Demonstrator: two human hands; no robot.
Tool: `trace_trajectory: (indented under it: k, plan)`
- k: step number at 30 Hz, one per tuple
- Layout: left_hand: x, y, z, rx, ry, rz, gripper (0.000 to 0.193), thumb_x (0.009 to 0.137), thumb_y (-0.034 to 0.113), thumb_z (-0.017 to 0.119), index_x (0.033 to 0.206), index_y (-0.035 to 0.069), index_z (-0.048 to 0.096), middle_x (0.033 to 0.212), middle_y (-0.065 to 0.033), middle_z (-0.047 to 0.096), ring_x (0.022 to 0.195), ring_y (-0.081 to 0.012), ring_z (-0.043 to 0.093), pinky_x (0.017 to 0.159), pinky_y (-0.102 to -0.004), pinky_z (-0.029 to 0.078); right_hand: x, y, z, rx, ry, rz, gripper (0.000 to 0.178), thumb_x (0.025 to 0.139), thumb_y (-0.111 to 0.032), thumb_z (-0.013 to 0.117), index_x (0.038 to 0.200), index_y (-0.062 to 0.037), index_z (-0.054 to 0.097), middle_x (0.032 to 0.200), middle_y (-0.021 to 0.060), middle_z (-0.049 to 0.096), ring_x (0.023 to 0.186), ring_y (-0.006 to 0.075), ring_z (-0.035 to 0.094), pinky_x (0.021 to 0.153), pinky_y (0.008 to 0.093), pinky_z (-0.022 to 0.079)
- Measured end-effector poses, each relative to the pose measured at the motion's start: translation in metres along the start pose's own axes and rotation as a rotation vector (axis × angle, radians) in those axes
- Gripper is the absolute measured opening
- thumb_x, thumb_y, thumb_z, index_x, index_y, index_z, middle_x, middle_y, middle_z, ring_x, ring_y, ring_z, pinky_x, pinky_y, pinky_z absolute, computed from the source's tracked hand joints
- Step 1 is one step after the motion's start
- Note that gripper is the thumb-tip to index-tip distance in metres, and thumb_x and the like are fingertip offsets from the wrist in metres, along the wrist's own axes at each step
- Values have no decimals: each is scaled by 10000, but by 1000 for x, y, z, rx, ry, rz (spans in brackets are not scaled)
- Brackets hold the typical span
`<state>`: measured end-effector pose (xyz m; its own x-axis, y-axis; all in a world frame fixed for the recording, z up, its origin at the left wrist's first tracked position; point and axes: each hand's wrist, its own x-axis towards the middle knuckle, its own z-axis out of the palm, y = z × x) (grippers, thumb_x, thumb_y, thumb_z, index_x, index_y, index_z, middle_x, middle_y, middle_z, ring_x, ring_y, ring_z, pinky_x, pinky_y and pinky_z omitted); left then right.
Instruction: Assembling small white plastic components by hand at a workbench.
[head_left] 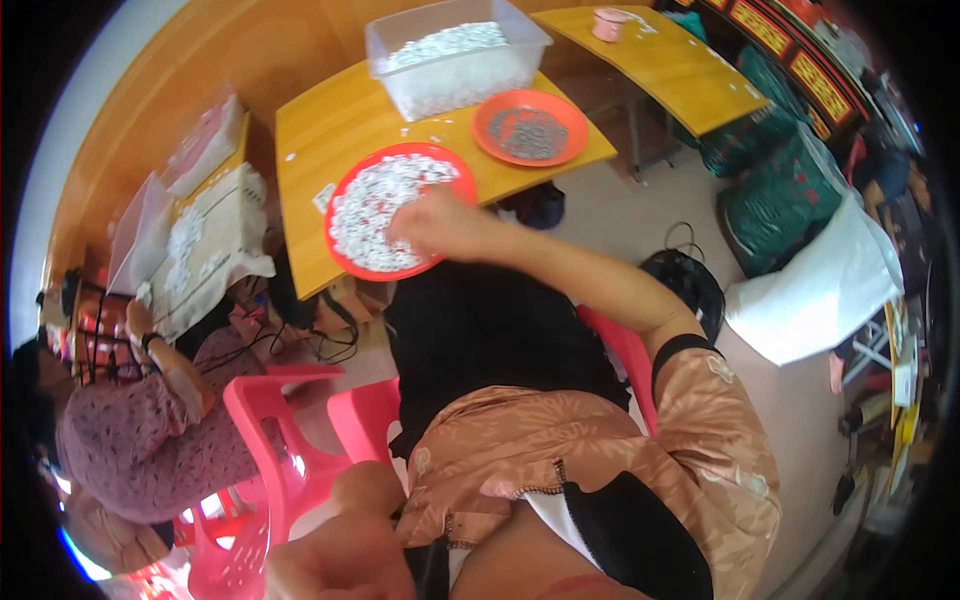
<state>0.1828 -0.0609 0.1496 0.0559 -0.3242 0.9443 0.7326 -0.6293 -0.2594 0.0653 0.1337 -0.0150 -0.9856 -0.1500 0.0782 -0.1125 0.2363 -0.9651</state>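
Observation:
A round red tray [470,196] lies on the wooden table in front of me, covered with many small white pieces [372,215]. Over its right half, my right hand [432,224] reaches down with fingers bent together at the pieces. Its fingertips are blurred, and whatever they pinch is too small to make out. Low in the picture, my left hand [345,550] is raised close to me, fingers curled in. What it may hold is hidden. Beyond the red tray sits an orange plate [575,128] with small grey pieces [528,134].
A clear plastic bin [440,90] of white pieces stands at the table's back. A second table [660,62] carries a pink cup [608,25]. To my left sit a co-worker [150,430] and pink chairs [285,440]. Green bags [785,200] and a white sack [815,290] lie right.

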Motion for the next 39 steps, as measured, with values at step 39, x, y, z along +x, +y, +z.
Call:
trace_trajectory:
  k: [39]
  plan:
    - [36, -11, -19, 72, -456, 231, 226, 914, 191, 479, 710, 94, 478, 564, 66, 401, 470, -13, 359, 451, -153, 270, -54, 74, 30, -284, -170, -30, 258, 800, -263, 649, 789, -5, 664, 603, 115, 619, 560, 237, 615, 543, 339, 460]
